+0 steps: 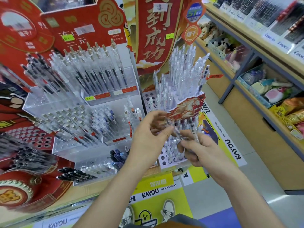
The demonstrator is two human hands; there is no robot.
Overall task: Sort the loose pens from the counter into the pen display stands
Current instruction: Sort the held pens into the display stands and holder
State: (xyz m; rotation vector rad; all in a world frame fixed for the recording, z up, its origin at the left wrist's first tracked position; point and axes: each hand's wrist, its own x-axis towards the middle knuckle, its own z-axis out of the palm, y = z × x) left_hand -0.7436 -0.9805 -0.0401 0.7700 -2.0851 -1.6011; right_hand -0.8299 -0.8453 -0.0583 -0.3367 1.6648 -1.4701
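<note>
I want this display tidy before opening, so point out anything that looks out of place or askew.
Dark blue pens lie in a loose heap at the foot of the clear acrylic tiered stand, and black pens lie flat beside them, while the rest stand in holes. Nothing looks spilled or broken.

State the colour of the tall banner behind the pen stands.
Red banner, gold characters; head view.

Clr pens [192, 127] bunched upright — by wht holed stand [162, 162].
</note>
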